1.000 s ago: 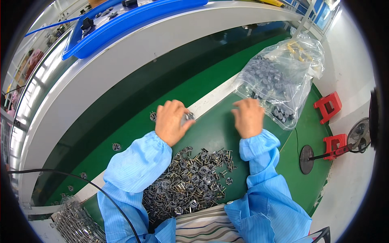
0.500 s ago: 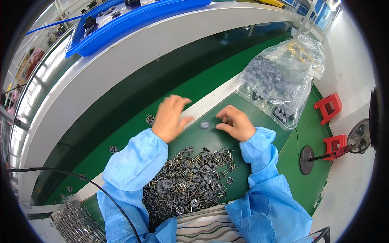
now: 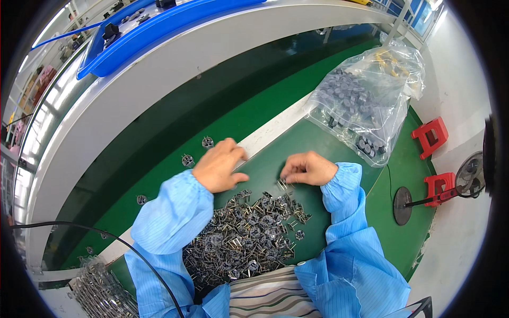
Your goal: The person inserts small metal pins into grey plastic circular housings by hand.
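A heap of small round dark parts with metal pins [image 3: 238, 238] lies on the green tabletop in front of me. Above its far right edge, my right hand [image 3: 309, 168] pinches one small pinned part [image 3: 285, 184] between thumb and fingertips. My left hand [image 3: 219, 165] hovers over the pale strip beyond the heap, fingers bent and thumb apart, with nothing visible in it. Just past it, two round pinned parts, one farther [image 3: 207, 142] and one nearer [image 3: 187, 160], lie on the green belt. Another round part [image 3: 141, 200] sits farther left along it.
A clear plastic bag of grey round pieces [image 3: 350, 100] stands at the right. A blue tray [image 3: 127, 47] rests on the far white ledge. Stacked clear plastic pieces [image 3: 101, 289] lie lower left. Red stools [image 3: 430, 138] and a fan [image 3: 469, 175] stand right. A black cable crosses my left sleeve.
A blurred round part between my hands is gone from there, and an additional one lies on the belt. Belt parts shifted left. My left hand lowered slightly; my right now holds a pinned part.
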`<state>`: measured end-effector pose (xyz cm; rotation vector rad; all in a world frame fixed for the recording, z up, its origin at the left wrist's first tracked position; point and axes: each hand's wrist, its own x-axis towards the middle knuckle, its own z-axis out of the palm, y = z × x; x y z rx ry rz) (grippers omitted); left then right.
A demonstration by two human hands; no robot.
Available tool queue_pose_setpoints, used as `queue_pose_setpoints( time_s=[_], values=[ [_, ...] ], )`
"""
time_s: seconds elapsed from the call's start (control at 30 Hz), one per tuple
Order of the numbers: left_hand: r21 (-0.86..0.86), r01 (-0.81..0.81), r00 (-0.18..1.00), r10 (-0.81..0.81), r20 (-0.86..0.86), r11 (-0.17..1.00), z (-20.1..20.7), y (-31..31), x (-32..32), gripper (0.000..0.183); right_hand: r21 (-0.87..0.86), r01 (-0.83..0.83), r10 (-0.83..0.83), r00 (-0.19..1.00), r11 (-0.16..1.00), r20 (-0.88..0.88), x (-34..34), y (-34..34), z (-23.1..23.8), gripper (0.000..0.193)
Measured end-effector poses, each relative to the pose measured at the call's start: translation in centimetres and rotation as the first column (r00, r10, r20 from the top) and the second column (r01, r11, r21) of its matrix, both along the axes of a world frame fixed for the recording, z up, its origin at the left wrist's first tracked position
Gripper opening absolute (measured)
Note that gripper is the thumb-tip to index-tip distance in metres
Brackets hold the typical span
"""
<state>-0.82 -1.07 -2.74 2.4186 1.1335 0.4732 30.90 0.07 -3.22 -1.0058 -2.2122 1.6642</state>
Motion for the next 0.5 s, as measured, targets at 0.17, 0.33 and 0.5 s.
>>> queue_pose_setpoints(
  time_s=[0.17,0.33,0.5],
  values=[
    [-0.294,-0.131,0.908,-0.004,-0.418,0.947,4.7,-0.5,-0.6,0.049,-0.138,0.264,-0.288,0.936,0.955,-0.204,-2.3,0.0,-2.1,0.025],
    [-0.312,0.007,0.968,-0.085,-0.236,0.95,1.9,-0.2,-0.7,0.041,-0.21,0.317,-0.367,0.889,0.925,-0.275,-2.7,0.2,-1.5,0.024],
    [-0.265,0.039,0.996,-0.058,-0.065,0.964,0.3,0.2,1.0,0.024,0.039,0.652,-0.625,0.74,0.757,-0.249,-2.7,0.8,-3.4,0.016]
  ],
)
